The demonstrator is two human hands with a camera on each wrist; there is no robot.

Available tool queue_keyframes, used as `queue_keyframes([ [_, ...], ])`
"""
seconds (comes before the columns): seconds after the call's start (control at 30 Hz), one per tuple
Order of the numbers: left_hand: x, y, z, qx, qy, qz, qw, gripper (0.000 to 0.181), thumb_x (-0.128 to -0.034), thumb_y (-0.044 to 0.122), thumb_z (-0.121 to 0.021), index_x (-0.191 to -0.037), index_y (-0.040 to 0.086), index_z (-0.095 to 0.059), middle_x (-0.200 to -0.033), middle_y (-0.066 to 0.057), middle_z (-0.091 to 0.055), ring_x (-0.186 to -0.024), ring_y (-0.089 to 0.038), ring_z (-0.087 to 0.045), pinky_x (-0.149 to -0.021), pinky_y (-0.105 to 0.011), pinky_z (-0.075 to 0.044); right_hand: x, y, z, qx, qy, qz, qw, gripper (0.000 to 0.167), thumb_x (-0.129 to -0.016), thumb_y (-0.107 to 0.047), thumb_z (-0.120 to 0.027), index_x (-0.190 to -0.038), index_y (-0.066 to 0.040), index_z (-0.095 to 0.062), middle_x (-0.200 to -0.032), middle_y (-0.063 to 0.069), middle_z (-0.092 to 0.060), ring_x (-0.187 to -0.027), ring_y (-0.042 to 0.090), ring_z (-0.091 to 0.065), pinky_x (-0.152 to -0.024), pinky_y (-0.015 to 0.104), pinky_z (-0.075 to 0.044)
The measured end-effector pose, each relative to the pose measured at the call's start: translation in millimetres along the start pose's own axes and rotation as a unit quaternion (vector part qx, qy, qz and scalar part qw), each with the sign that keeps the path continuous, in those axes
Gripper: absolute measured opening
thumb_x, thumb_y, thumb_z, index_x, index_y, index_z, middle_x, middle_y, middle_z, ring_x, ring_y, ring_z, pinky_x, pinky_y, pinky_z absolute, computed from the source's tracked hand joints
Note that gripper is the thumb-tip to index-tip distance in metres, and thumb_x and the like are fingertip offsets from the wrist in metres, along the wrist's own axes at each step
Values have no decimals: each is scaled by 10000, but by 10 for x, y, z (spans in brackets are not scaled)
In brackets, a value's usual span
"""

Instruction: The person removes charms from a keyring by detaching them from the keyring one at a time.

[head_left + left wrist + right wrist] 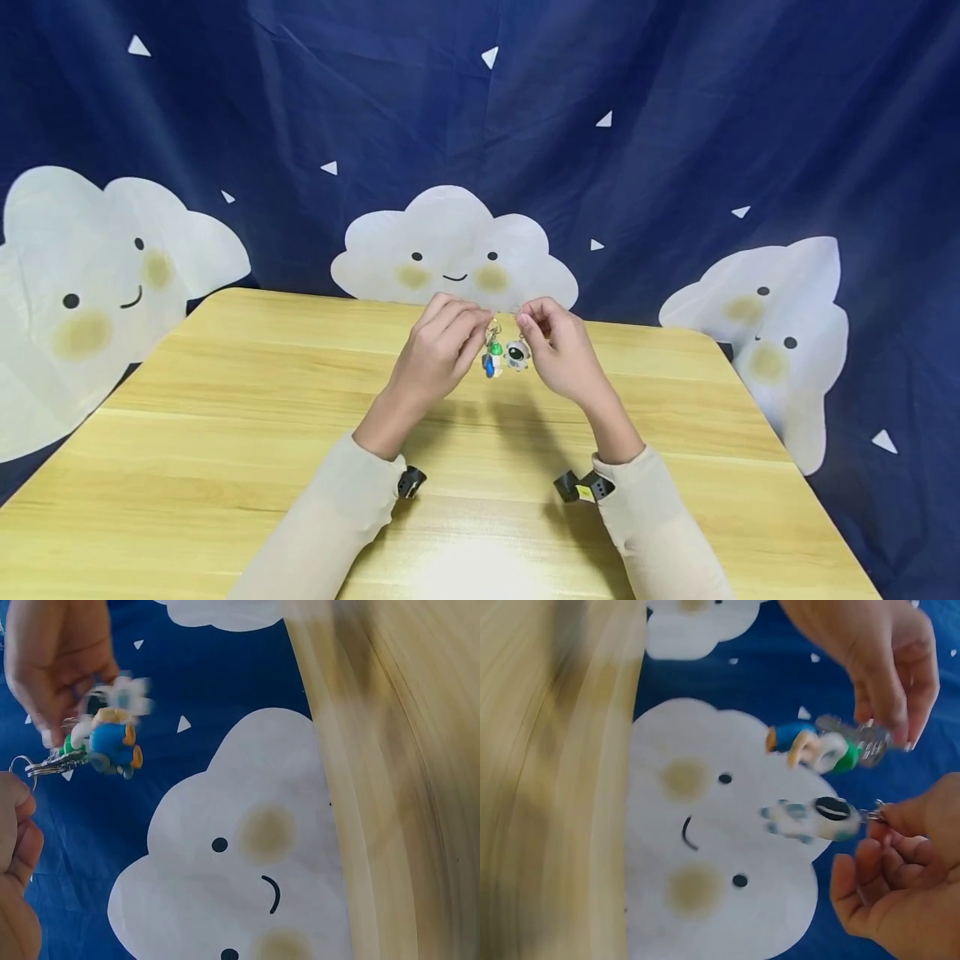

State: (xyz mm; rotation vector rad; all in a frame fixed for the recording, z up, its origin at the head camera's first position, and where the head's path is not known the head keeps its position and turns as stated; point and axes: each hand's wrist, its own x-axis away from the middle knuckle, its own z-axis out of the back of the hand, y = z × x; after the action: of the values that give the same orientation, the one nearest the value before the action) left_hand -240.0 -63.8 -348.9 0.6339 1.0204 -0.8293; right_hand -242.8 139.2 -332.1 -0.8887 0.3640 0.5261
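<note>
Astronaut charm (517,355), one, hanging head-up, long axis near upright, at nine o'clock from the right hand (566,354) — the nearer hand, pinching its metal fitting (875,814). Just beside it, also at nine o'clock, a green-and-blue figure charm (492,362) with keys (56,763), pinched by ring from the left hand (444,350); below, a wooden table (300,458); toward twelve, a navy curtain (405,108).

Green-and-blue figurine (491,364) hanging beside pale astronaut charm (517,356).
</note>
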Motion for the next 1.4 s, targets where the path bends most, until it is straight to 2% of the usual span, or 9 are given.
queue_keyframes([
  [0.17, -4, -3, 0, 13, 5, 24, 10000, 122, -941, -31, -674, -1042, -15, -741, -994, -117, -733, -956, -272, -625, -836, -317, -547, -22, 197, 1, 262, -588, -438, 9970, 124, -1064, -122, -558, -1030, -20, -621, -801, 56, -584, -668, 189, -498, -630, 321, -434],
  [0.3, -3, -1, 2, -6, 3, 55, 10000, 121, -944, -17, -676, -1045, -8, -743, -992, -105, -734, -954, -263, -623, -823, -306, -548, -26, 374, 6, 449, -1145, -650, 9903, 103, -1054, -103, -569, -1013, -29, -627, -807, 49, -590, -678, 176, -500, -644, 328, -444],
  [0.4, -8, 4, 0, -9, 44, 50, 10000, 119, -932, -23, -691, -1037, -6, -744, -986, -103, -736, -951, -262, -625, -817, -306, -549, -32, 482, 35, 543, -1690, -665, 9819, 97, -1045, -79, -578, -988, -25, -635, -823, 70, -616, -704, 163, -517, -673, 329, -462],
  [0.53, -7, 7, -13, 17, 51, 44, 10000, 118, -933, -20, -692, -1037, -5, -745, -986, -99, -738, -950, -260, -624, -819, -303, -548, -52, 603, 100, 416, -2421, -727, 9666, 92, -1035, -48, -578, -970, -16, -636, -840, 126, -628, -730, 158, -528, -697, 326, -475],
  [0.67, -7, -2, -22, 20, 41, 49, 10000, 117, -945, -18, -679, -1041, -6, -745, -990, -101, -738, -953, -260, -622, -827, -302, -547, -121, 762, 161, 235, -2859, -835, 9543, 99, -1034, -45, -574, -975, 4, -637, -855, 159, -642, -734, 161, -543, -683, 317, -481],
  [0.8, -7, -6, -19, 8, 52, 43, 10000, 121, -949, -25, -668, -1041, -7, -745, -990, -105, -738, -951, -262, -624, -827, -302, -547, -204, 976, 180, 134, -2919, -1072, 9503, 91, -1011, -9, -561, -982, 33, -637, -882, 138, -650, -762, 168, -555, -663, 300, -481],
  [1.03, 0, 2, -16, -21, 20, 33, 10000, 126, -942, -27, -671, -1039, 0, -747, -984, -97, -740, -948, -256, -628, -825, -296, -549, -320, 1316, 73, 87, -2630, -1617, 9511, 108, -990, 23, -532, -998, 40, -639, -877, 88, -622, -749, 166, -540, -630, 275, -465],
  [1.27, 15, -4, -29, -40, -19, 41, 10000, 121, -940, -29, -672, -1030, 0, -747, -978, -93, -740, -942, -251, -628, -819, -294, -550, -391, 1451, -16, 368, -2578, -1818, 9482, 125, -961, 30, -555, -971, 64, -675, -820, 68, -644, -716, 143, -531, -620, 258, -449],
  [1.4, 13, -2, -32, -54, -84, 47, 9999, 115, -941, -24, -671, -1026, 3, -744, -978, -91, -740, -938, -250, -626, -815, -300, -549, -432, 1513, -39, 652, -2683, -2057, 9389, 114, -974, -9, -596, -968, 52, -693, -756, 23, -613, -664, 127, -500, -592, 244, -424],
])
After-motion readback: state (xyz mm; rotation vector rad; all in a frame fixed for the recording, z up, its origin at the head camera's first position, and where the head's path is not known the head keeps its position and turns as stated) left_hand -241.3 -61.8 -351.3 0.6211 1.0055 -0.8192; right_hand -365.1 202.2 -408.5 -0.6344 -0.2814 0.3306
